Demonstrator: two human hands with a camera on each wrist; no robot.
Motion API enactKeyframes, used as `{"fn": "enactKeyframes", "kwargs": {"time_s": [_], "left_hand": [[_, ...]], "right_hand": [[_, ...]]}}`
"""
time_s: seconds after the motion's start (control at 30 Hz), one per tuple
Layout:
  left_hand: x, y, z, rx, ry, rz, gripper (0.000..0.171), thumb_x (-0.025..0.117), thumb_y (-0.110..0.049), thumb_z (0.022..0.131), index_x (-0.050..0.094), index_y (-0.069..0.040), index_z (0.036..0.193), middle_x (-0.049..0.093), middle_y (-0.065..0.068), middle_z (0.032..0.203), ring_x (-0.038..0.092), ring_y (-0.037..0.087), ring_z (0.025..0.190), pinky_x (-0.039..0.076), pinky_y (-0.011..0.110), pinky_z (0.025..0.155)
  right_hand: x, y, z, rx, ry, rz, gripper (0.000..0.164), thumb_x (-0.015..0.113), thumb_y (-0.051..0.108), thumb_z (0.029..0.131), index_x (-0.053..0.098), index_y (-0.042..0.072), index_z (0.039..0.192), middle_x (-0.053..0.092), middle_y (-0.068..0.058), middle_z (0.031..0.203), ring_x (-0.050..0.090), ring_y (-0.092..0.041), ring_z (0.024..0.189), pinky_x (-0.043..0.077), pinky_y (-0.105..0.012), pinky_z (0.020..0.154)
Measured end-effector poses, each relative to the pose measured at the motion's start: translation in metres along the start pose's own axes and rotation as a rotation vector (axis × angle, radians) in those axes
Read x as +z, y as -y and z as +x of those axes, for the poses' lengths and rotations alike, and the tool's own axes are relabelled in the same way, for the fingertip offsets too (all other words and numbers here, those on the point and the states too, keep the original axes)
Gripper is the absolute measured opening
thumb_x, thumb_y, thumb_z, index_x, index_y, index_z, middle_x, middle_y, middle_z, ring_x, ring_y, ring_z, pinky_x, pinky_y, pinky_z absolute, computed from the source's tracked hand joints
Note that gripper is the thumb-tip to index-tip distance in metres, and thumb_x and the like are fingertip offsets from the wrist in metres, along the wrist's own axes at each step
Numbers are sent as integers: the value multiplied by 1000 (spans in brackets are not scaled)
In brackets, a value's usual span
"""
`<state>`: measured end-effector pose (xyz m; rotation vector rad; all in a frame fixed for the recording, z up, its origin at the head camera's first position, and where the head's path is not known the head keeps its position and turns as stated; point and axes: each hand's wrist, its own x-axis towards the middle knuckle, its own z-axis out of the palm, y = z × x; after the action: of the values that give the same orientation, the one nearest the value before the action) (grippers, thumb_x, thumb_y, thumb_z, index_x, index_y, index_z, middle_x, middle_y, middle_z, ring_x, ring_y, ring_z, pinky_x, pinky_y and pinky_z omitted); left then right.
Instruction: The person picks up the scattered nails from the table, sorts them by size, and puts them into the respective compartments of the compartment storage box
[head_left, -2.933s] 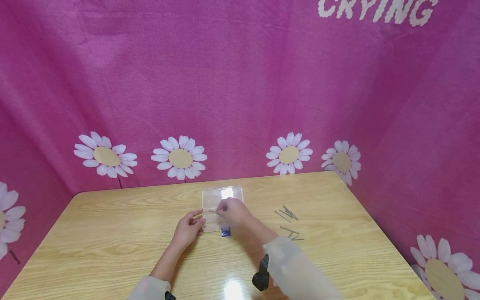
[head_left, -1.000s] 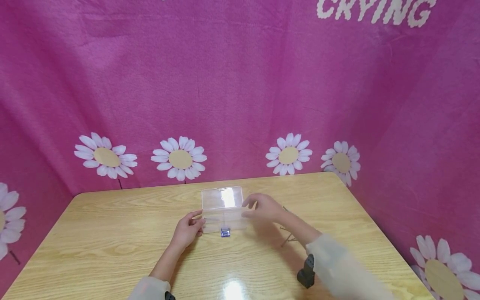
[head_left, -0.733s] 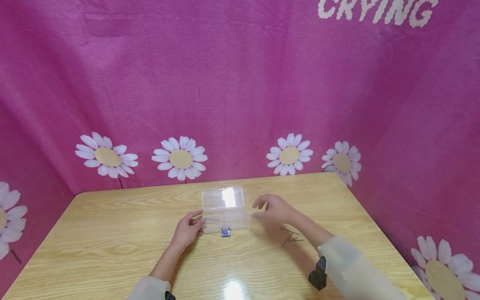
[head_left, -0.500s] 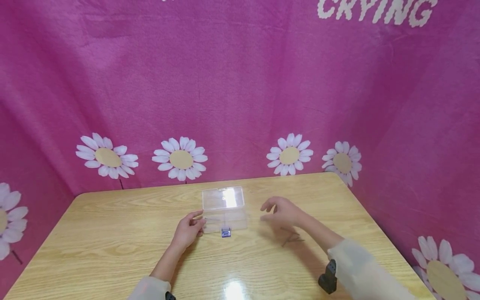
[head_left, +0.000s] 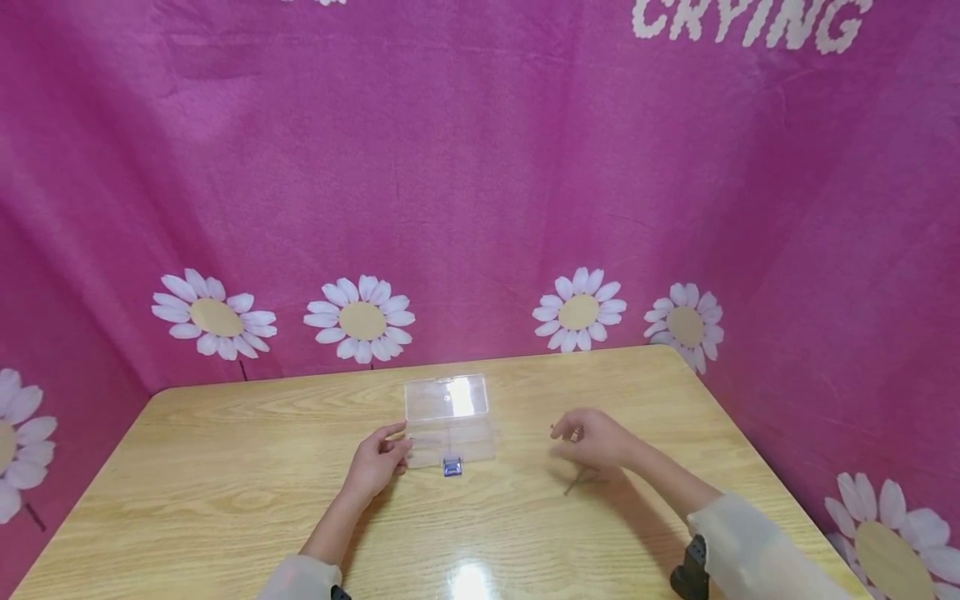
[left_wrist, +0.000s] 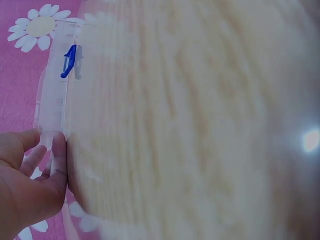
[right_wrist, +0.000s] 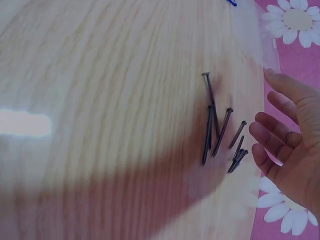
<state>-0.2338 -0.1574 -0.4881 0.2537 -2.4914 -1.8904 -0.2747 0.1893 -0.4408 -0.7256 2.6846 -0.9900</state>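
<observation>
A clear plastic box (head_left: 472, 442) with its lid (head_left: 431, 400) tipped back stands on the table, a blue latch (head_left: 452, 467) at its front. A nail (head_left: 425, 439) lies in its left compartment. My left hand (head_left: 372, 462) holds the box's left end between thumb and fingers. My right hand (head_left: 596, 439) hovers over the loose nails, fingers loosely bent and holding nothing. In the right wrist view several dark nails (right_wrist: 221, 132), longer and shorter, lie on the table beside that hand's fingertips (right_wrist: 257, 150). From the head, the hand hides most of them.
The wooden table (head_left: 247, 467) has its back edge against a pink curtain (head_left: 480, 208) printed with white daisies. A bright light reflection (head_left: 470, 579) shows near the front of the table. A dark wrist camera (head_left: 692, 571) sits below the right sleeve (head_left: 757, 542).
My right hand has let go of a nail over the box, which now lies in the left compartment, and has moved right over the loose nails. My left hand has stayed at the box.
</observation>
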Motion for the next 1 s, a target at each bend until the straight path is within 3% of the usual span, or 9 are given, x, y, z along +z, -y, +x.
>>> {"fn": "enactKeyframes", "kwargs": {"time_s": [0.23,0.57,1.0], "left_hand": [[0,0,-1,7,-2,-5,38,58,-8,91,53,3,128,63,14,85,57,9,65,55,22,59],[0,0,-1,2,1,-13,38,58,-7,91,53,3,127,63,14,85,57,9,65,54,22,59],[-1,-1,-1,-7,4,-8,39,58,-7,91,52,2,128,61,12,83,57,10,65,54,23,60]], "right_hand": [[-2,-12,-11,57,24,1,28,72,28,80,66,5,95,63,-2,86,55,-14,77,50,-29,70],[-7,-24,-25,39,49,-30,20,74,23,78,66,8,88,63,1,82,54,-11,74,48,-24,67],[-7,-32,-38,57,81,-26,24,75,27,76,67,9,89,63,3,81,55,-11,77,48,-25,69]]}}
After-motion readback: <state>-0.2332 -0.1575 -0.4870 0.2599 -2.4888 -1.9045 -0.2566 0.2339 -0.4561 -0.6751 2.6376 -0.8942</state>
